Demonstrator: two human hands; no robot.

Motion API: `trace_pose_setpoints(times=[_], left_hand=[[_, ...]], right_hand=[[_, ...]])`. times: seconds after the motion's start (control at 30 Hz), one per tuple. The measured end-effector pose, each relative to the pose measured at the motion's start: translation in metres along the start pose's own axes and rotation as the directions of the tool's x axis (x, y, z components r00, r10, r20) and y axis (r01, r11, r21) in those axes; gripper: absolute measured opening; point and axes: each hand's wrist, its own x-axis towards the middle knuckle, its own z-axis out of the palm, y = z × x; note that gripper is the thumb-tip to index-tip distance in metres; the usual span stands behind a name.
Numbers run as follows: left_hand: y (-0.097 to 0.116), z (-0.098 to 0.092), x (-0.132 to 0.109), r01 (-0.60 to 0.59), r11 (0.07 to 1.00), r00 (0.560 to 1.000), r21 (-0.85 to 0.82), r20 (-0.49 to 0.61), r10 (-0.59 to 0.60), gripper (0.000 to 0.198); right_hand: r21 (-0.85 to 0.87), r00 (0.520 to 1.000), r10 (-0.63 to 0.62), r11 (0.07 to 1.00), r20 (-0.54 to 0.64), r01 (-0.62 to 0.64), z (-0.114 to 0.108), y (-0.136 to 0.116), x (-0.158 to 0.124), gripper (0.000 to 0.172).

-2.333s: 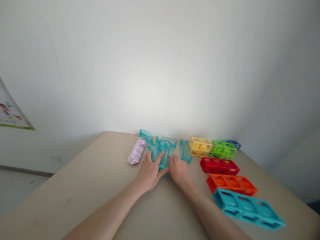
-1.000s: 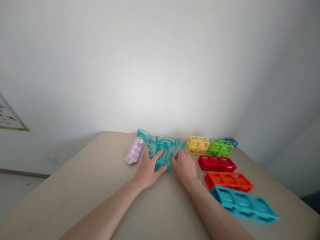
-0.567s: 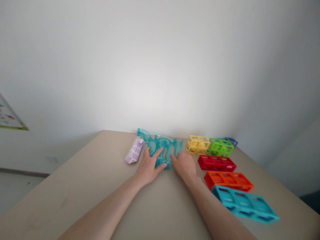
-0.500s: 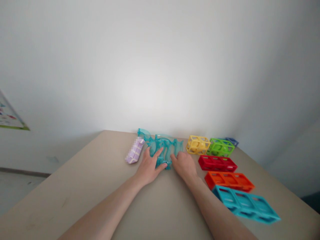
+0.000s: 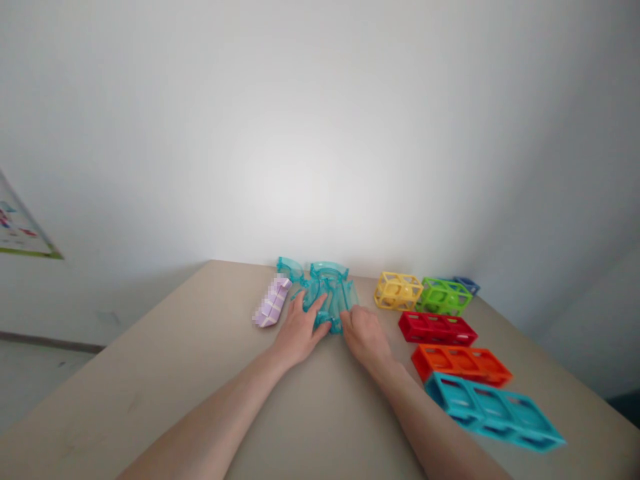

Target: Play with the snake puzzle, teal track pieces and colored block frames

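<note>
Clear teal plastic pieces [image 5: 329, 271] lie grouped at the back middle of the table. Over their left and front part rests my left hand [image 5: 299, 330], its fingers spread. My right hand [image 5: 365, 333] has its fingers curled at the right front of the group, pinching or pressing on a teal piece; the fingertips are partly hidden. Another curved teal piece [image 5: 290, 268] lies at the back left of the group. Close by on the left is a lilac striped packet [image 5: 275, 303], partly blurred.
Right of my hands stand openwork blocks: yellow [image 5: 399, 291], green [image 5: 443, 297], dark blue [image 5: 467, 285], red [image 5: 437, 329], orange [image 5: 461, 364] and light blue [image 5: 495, 410]. The table [image 5: 165, 360] meets a white wall [image 5: 320, 133].
The teal pieces under my hands have drawn closer together, the right-hand ones shifting left. My right hand has turned slightly. The left hand stays spread.
</note>
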Motion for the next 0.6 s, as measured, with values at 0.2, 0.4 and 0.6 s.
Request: trace_pose_setpoints(times=[0.2,0.4,0.6], left_hand=[[0.001,-0.003,0.0,0.007,0.999,1.0,-0.052,0.0,-0.007,0.062],[0.001,0.001,0.001,-0.049,0.989,0.995,-0.137,-0.091,0.037,0.088],[0.004,-0.02,0.005,0.023,1.0,0.949,-0.011,-0.315,-0.025,0.05]], right_hand=[[0.195,0.975,0.197,0.965,-0.102,-0.174,0.006,-0.003,0.006,0.028],[0.314,0.962,0.21,0.938,-0.177,-0.147,0.008,-0.003,0.006,0.032],[0.393,0.961,0.204,0.912,-0.187,-0.117,0.007,-0.003,0.005,0.043]])
